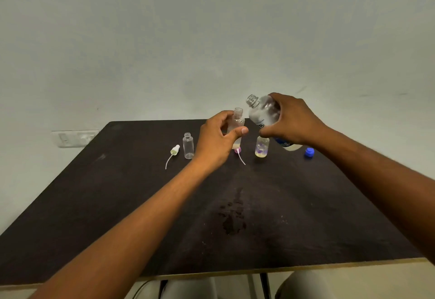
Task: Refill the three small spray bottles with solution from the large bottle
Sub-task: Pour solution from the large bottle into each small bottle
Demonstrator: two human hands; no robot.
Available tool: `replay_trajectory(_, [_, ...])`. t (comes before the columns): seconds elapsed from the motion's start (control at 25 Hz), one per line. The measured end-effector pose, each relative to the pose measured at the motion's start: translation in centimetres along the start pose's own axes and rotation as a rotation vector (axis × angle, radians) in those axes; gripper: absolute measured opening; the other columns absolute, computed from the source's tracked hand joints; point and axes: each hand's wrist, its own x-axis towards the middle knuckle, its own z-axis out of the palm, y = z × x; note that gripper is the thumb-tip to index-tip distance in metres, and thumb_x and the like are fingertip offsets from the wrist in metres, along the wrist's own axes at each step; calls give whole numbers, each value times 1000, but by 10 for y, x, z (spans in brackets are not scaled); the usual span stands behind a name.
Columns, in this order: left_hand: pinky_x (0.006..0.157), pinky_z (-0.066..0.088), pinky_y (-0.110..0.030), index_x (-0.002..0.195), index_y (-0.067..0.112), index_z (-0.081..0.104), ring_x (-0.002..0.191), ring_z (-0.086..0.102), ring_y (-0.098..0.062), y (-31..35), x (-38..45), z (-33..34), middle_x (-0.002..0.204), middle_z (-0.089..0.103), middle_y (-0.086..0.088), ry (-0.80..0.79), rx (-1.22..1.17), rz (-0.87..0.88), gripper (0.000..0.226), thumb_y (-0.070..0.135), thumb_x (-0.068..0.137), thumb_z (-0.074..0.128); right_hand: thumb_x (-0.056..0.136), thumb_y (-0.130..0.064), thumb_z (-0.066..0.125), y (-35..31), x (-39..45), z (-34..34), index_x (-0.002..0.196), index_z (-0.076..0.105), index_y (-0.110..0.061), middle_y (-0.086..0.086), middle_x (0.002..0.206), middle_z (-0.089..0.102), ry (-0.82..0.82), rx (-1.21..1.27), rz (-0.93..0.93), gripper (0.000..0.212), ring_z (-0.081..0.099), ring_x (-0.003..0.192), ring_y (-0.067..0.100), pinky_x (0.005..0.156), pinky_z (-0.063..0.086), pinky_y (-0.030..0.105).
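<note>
The left hand (217,137) is wrapped around a small clear plastic spray bottle with its top off (237,122), thumb across the front and fingers behind, holding it upright and raised off the dark brown tabletop (117,204) so that its open threaded neck meets the pour. The right hand (295,122) clasps the large clear plastic bottle with a white and blue label (264,112) around its middle and tips it leftward, its uncapped mouth just beside and a little above the small bottle's neck; no stream is visible between the two, so the pour seems about to begin or just paused. The large bottle's round blue cap (309,152) lies to the right, out of the way. A second clear small bottle (188,145) stands open and apparently empty on the left, with its pale yellow spray top and dip tube (173,154) laid beside it, ready to go back on. A pink spray top with its tube (239,155) lies under the held bottle. A third small bottle with yellowish liquid and purple flecks (261,147) stands beneath the right hand. A wet patch (233,216) nearer the person suggests spilling is a real risk, hence the close alignment of the mouths.
</note>
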Motion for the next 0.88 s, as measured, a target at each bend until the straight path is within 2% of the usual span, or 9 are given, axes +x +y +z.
replay_trajectory(0.16, [100, 53, -32, 125, 16, 66, 115, 65, -12, -38, 17, 10, 122, 72, 1, 20, 14, -85, 42, 22, 86, 80, 66, -22, 92, 22, 5, 27, 120, 60, -28, -1, 115, 67, 6, 363, 157, 63, 67, 101, 19, 79, 56, 28])
replay_trajectory(0.28, [97, 54, -31, 121, 16, 66, 109, 66, -12, -69, 30, 19, 116, 72, 1, 32, 49, -167, 40, 18, 85, 82, 65, -18, 93, 35, 7, 48, 124, 61, -25, -4, 116, 70, 6, 570, 210, 68, 68, 106, 15, 89, 58, 33])
replay_trajectory(0.36, [93, 54, -28, 119, 16, 65, 104, 65, -11, -86, 38, 25, 112, 71, 2, 20, 82, -218, 40, 17, 84, 83, 65, -18, 93, 41, 8, 58, 124, 62, -25, -5, 115, 71, 27, 625, 213, 68, 69, 107, 14, 95, 57, 37])
replay_trajectory(0.48, [88, 54, -24, 116, 18, 66, 100, 64, -10, -104, 47, 34, 107, 68, 6, 4, 132, -254, 39, 17, 82, 84, 66, -16, 93, 49, 10, 68, 124, 62, -24, -5, 113, 72, 57, 655, 205, 66, 69, 105, 13, 95, 57, 35])
replay_trajectory(0.72, [69, 41, -9, 116, 18, 68, 95, 62, -9, -119, 50, 44, 105, 67, 6, -26, 213, -256, 37, 18, 82, 84, 64, -20, 94, 57, 14, 81, 123, 62, -25, -3, 112, 73, 70, 722, 183, 67, 71, 106, 17, 97, 57, 43])
replay_trajectory(0.8, [72, 45, -11, 118, 17, 67, 97, 63, -11, -117, 49, 44, 107, 68, 5, -18, 213, -251, 41, 17, 81, 85, 62, -22, 95, 56, 15, 82, 122, 63, -26, -3, 112, 73, 71, 734, 174, 68, 71, 106, 18, 98, 57, 45])
replay_trajectory(0.88, [89, 53, -21, 128, 16, 62, 107, 63, -12, -114, 46, 42, 118, 68, 1, -12, 184, -234, 55, 18, 79, 87, 63, -21, 95, 49, 13, 81, 122, 63, -26, -3, 112, 73, 66, 749, 165, 68, 71, 106, 17, 98, 57, 45])
